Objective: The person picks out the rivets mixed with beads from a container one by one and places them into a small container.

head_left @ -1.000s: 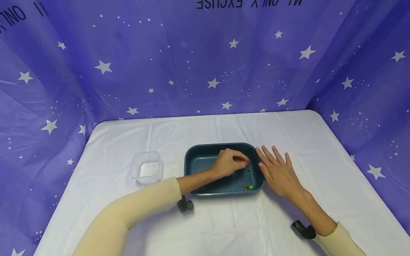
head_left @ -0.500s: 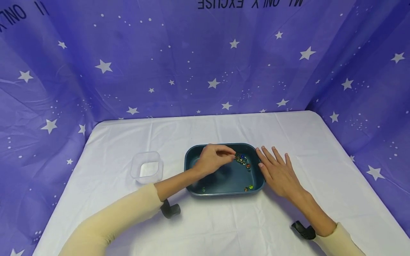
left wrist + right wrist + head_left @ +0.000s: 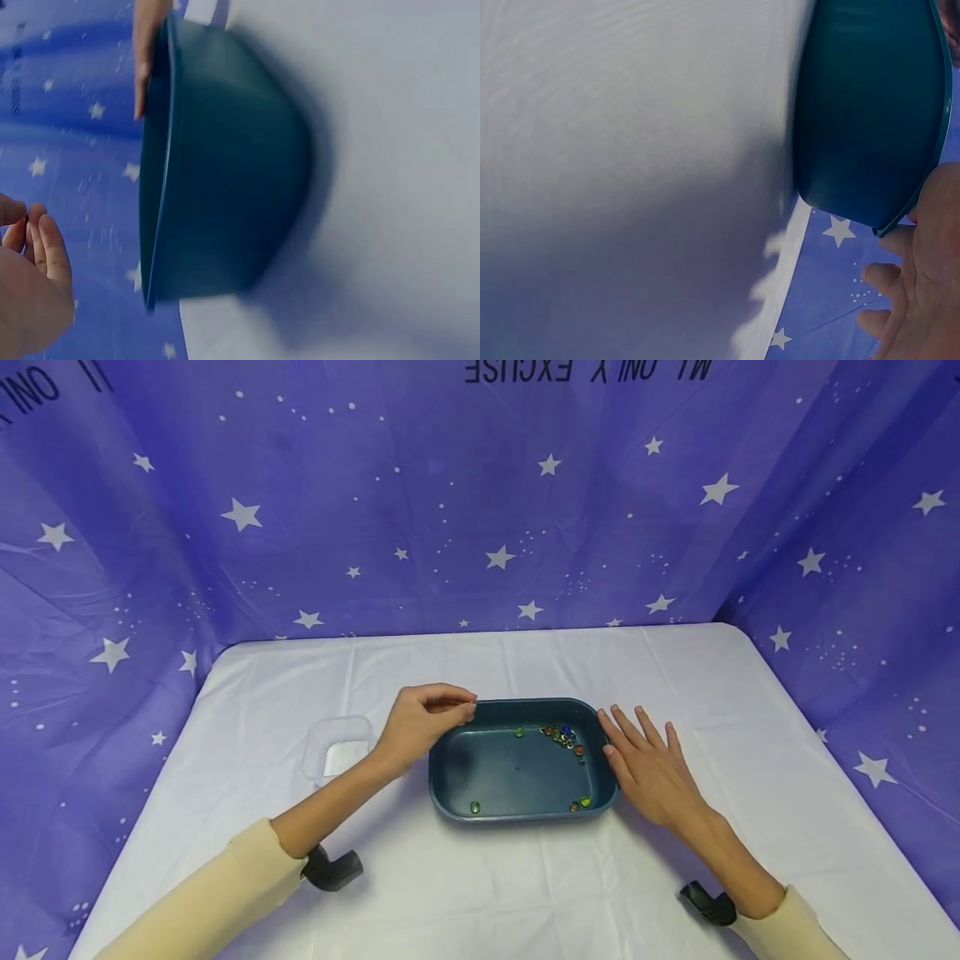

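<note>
My left hand (image 3: 420, 720) is above the left back corner of a dark teal tray (image 3: 510, 781), its thumb and fingertips pinching a small marble. In the left wrist view only a dark bit of that marble (image 3: 27, 217) shows between the fingertips. Several coloured glass marbles (image 3: 566, 732) cluster at the tray's back right. A green marble (image 3: 519, 732) lies near the back wall, and another green marble (image 3: 475, 807) in the front left corner. Two more marbles (image 3: 586, 802) sit at the front right. My right hand (image 3: 656, 777) rests with straight, spread fingers against the tray's right rim.
Left of the tray stands a clear square plastic container (image 3: 318, 747), partly behind my left hand and wrist. A white cloth (image 3: 525, 893) covers the table. Purple star-printed curtains (image 3: 450, 502) hang behind it and at both sides.
My left hand has moved left from the tray's right side to its left back corner, fingers pinched. The marbles at the back have come into view. My right hand stays in place.
</note>
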### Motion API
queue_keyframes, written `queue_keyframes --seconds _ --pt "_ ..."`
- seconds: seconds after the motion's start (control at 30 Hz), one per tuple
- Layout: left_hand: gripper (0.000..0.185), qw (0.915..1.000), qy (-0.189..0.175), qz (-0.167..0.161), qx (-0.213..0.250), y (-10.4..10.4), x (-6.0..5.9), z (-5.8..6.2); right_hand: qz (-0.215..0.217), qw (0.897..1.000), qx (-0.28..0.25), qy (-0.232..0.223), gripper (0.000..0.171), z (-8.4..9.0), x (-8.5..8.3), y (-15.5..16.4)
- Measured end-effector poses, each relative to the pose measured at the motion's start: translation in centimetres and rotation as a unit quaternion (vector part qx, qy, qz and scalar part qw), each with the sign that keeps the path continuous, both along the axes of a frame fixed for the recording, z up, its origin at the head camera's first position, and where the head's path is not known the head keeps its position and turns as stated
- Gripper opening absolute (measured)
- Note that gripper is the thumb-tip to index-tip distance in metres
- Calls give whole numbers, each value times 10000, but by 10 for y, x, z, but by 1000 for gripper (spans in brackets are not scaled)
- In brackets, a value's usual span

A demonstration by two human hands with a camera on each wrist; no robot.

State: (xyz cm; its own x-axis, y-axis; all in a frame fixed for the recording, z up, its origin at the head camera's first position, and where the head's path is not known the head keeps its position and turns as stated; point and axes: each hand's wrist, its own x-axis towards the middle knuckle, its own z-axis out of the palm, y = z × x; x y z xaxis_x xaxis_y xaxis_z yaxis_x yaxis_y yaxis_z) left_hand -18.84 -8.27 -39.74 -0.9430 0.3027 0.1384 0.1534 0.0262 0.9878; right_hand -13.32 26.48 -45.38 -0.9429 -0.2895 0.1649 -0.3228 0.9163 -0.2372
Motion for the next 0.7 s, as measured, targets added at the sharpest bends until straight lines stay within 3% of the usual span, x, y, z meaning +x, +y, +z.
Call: queue_keyframes --seconds 0.2,0.4,0.53,0.7 --pt "21 9977 -104 668 -57 -50 7 2 2 10000 -3 49 52 -1 0 1" --pt "15 9923 -117 1208 -262 -101 15 -4 -3 10000 9 42 52 -1 0 0" --pt "20 9893 -254 1339 -524 -123 22 -10 5 10000 19 21 52 0 0 0" --pt "32 9863 -283 1324 -943 -135 27 -16 -7 10000 23 -28 52 0 -1 1"
